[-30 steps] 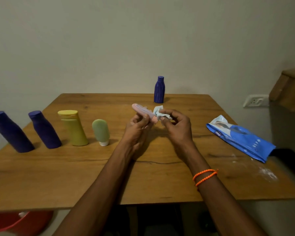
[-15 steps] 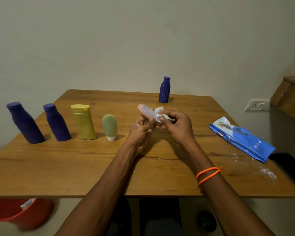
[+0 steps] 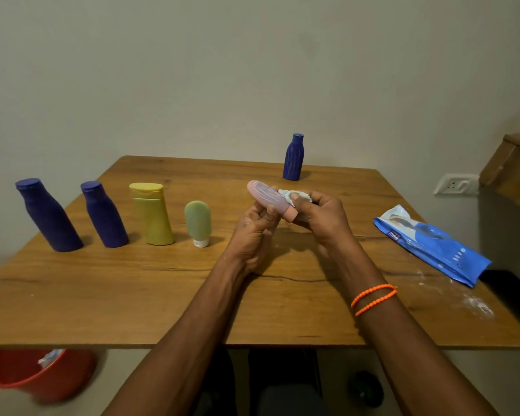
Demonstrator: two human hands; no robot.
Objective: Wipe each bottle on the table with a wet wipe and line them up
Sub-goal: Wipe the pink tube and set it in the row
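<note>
Above the middle of the table (image 3: 162,310), your left hand (image 3: 252,235) grips the pink tube (image 3: 267,195) from below, fingers curled round its lower side, while your right hand (image 3: 318,217) pinches the crumpled wet wipe (image 3: 291,196) against the tube's cap end. Over the last 1 second both hands have stayed put relative to each other; the wipe has only worked a little around the cap end, and the view has lifted so the red bucket (image 3: 39,376) under the table edge shows more. You are probably mid-wipe on bottle 5, not yet ready to set it down.

The tube's long axis runs diagonally, rounded end up and to the left, cap end down and to the right, hidden in your right hand.

4 bottles already stand in a row on the left: 2 purple bottles (image 3: 50,217) (image 3: 104,216), a yellow bottle (image 3: 152,214) and a green tube (image 3: 198,222) on its cap. 1 purple bottle (image 3: 293,159) at the far edge looks still to be wiped. The blue wipes pack (image 3: 433,244) lies to your right.
</note>
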